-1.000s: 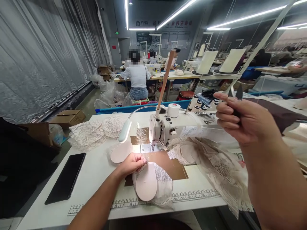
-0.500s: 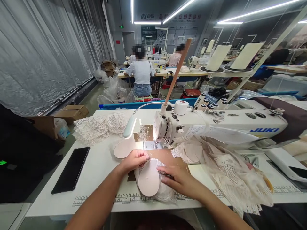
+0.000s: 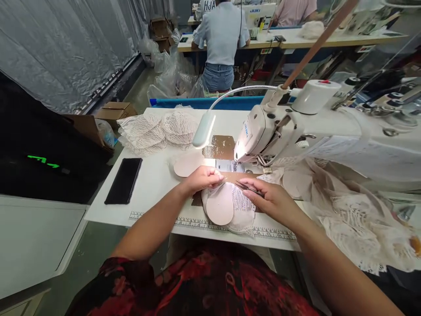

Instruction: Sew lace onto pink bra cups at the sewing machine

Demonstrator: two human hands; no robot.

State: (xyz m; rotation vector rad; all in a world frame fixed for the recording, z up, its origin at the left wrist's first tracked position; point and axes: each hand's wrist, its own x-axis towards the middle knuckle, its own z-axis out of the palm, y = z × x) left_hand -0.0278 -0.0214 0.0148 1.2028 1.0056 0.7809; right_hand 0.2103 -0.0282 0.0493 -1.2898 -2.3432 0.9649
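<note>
A pale pink foam pad (image 3: 219, 205) lies on white lace fabric (image 3: 242, 210) at the front of the white sewing table (image 3: 154, 184). My left hand (image 3: 202, 179) pinches the top edge of the pad and lace, fingers closed. My right hand (image 3: 271, 198) rests on the lace beside it, closed on small thread snips (image 3: 247, 187) whose dark tips point left toward the pad. The white sewing machine (image 3: 296, 127) stands just behind both hands, its needle area lit.
A black phone (image 3: 123, 180) lies at the table's left. A heap of lace pieces (image 3: 154, 129) sits at the back left, and more lace (image 3: 358, 224) spills off the right. A lamp head (image 3: 203, 129) hangs over another pad (image 3: 186, 165). Other people sit at far tables.
My right hand came down from mid-air with the snips and now rests on the lace. The view has tilted down and moved closer to the table.
</note>
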